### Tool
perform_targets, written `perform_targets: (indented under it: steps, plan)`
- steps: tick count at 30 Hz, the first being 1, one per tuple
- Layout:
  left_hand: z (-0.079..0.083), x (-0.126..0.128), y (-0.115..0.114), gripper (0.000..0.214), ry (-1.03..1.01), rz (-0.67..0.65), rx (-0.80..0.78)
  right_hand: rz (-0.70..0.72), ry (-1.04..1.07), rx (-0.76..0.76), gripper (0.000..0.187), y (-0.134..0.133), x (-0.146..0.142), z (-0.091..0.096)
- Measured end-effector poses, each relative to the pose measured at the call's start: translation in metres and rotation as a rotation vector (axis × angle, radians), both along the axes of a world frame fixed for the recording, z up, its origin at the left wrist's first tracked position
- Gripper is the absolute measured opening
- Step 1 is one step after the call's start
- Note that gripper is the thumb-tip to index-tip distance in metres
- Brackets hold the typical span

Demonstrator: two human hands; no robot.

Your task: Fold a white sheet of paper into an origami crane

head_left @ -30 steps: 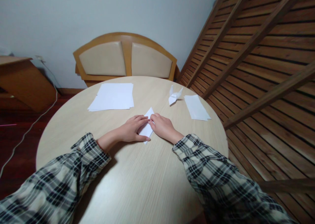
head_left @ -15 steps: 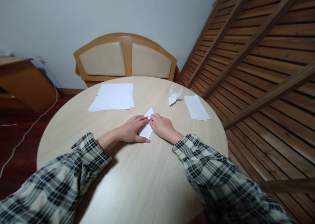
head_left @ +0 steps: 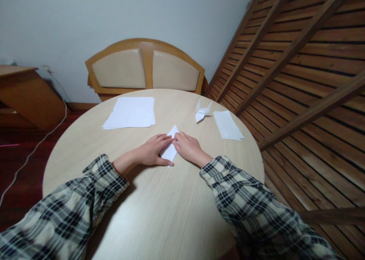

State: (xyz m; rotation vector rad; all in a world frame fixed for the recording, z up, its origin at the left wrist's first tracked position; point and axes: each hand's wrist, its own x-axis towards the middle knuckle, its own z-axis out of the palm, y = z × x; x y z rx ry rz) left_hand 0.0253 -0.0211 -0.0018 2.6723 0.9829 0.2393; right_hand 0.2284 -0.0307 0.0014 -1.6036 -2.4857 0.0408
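White paper, folded: we log a small piece with a pointed outline, the folded paper (head_left: 169,152), lying flat on the pale wood-grain worktop (head_left: 171,203), directly between the two hands and touched by both. Its long axis runs away from us, the far point leaning slightly to the right, so it lies crosswise to the line joining the hands. Neither hand is nearer; the left hand covers more of it.

Left hand (head_left: 155,150): laid palm down over the left edge, fingers together and reaching across the upper part, thumb spread well away from them and resting by the near point. It presses on the paper rather than gripping it, as we judge. Right hand (head_left: 188,147): fingers curled in, fingertips at the right edge close to the left fingertips. Whether they pinch a layer we cannot tell; the knuckles hide it.

Appearance: matt white, narrow, kite-like as far as the uncovered part shows, with a crisp far point and a straight lower right edge. Layer count not readable.

Nearby, beyond the right hand, we note a white origami crane (head_left: 201,114), wings raised. Loose white sheets (head_left: 129,112) lie beyond the left hand; narrower paper strips (head_left: 228,125) lie right of the crane.
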Motion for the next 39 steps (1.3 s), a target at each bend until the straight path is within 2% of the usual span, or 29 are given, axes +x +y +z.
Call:
perform_targets:
  steps: [22, 32, 39]
  plan:
    - [-0.0019, -0.0002, 0.0007, 0.104, -0.006, 0.024, -0.015, -0.031, 0.011, -0.004, 0.025, -0.002, -0.003, -0.0001]
    - [-0.0086, -0.0024, 0.0032, 0.105, -0.06, 0.01, -0.007, -0.069, 0.046, -0.006, 0.022, -0.0048, -0.003, 0.0037]
    - [-0.0056, -0.0007, 0.0011, 0.107, -0.054, 0.048, -0.05, -0.078, 0.095, -0.024, 0.02, -0.0025, 0.0001, 0.005]
